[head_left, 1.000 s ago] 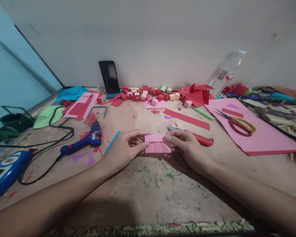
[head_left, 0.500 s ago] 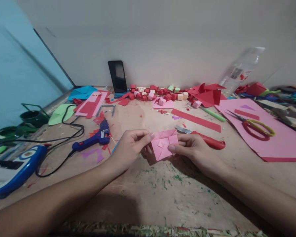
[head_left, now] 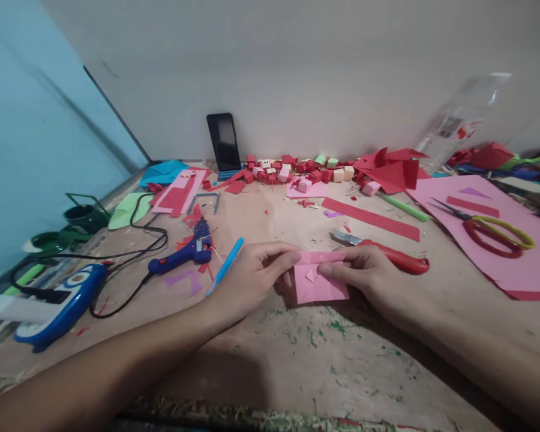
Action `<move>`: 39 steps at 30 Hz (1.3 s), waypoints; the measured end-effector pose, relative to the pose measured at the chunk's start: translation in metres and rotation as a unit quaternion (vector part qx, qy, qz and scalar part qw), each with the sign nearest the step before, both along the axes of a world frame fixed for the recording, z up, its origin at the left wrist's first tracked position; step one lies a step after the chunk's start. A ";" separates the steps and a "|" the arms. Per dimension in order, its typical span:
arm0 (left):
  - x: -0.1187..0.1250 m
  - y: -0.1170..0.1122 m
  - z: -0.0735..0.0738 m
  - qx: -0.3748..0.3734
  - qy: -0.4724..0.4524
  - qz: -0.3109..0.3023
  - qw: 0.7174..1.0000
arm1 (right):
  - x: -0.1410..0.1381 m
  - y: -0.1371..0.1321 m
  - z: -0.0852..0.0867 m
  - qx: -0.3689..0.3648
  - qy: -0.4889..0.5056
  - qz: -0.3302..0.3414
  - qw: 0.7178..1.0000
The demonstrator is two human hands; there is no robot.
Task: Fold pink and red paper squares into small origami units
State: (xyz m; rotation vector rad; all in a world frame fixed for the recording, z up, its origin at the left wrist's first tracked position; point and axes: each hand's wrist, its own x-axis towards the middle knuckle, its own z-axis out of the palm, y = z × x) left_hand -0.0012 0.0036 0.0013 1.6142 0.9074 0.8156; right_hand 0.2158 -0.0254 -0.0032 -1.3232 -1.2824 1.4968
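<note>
Between my two hands is a small square of folded pink paper [head_left: 320, 287], creased, with a little diamond-shaped flap near its middle. My left hand [head_left: 263, 270] pinches its upper left corner between thumb and fingers. On the other side my right hand [head_left: 371, 273] grips the upper right edge, its thumb lying across the front of the paper. A light blue pen [head_left: 225, 265] lies just left of my left hand. Behind my right hand rests a red-handled utility knife [head_left: 393, 256], its blade pointing left.
At left are a blue glue gun [head_left: 184, 253] with its black cable and a blue-and-white device [head_left: 67, 306]. Small paper cubes [head_left: 283, 171] line the back beside a propped phone [head_left: 224, 143]. Scissors [head_left: 499, 234] lie on pink sheets at right, near a clear bottle [head_left: 463, 120].
The pink paper has turned a little, so its lower edge now sits nearly level. The view has shifted left, and more of the light blue pen shows.
</note>
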 end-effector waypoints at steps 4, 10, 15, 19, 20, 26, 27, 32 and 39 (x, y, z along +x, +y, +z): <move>-0.005 0.000 -0.008 0.066 -0.053 0.066 0.994 | -0.001 0.002 -0.003 -0.020 0.061 -0.042 0.997; -0.008 -0.003 -0.007 0.208 0.067 -0.026 0.976 | -0.002 0.003 -0.003 -0.030 0.151 -0.037 0.987; -0.007 -0.005 -0.006 0.218 0.080 -0.040 0.972 | -0.002 0.004 -0.003 -0.027 0.141 -0.025 0.989; -0.007 -0.005 -0.006 0.190 0.073 -0.041 0.978 | -0.001 0.003 -0.004 -0.007 0.095 -0.046 0.994; -0.006 -0.005 -0.006 0.176 0.068 -0.040 0.981 | -0.001 0.003 -0.004 0.003 0.079 -0.047 0.996; -0.003 -0.002 -0.006 0.070 0.027 -0.009 0.997 | -0.003 0.001 0.000 0.066 0.011 -0.025 0.997; -0.002 -0.002 -0.006 0.051 0.024 -0.005 0.998 | -0.003 0.001 0.001 0.060 0.016 -0.027 0.998; 0.002 0.000 -0.004 -0.022 0.010 0.020 1.000 | -0.003 -0.002 0.000 0.038 0.018 -0.019 0.999; 0.004 0.001 -0.006 -0.036 -0.022 0.070 0.997 | -0.003 -0.002 0.001 0.073 -0.007 0.019 0.997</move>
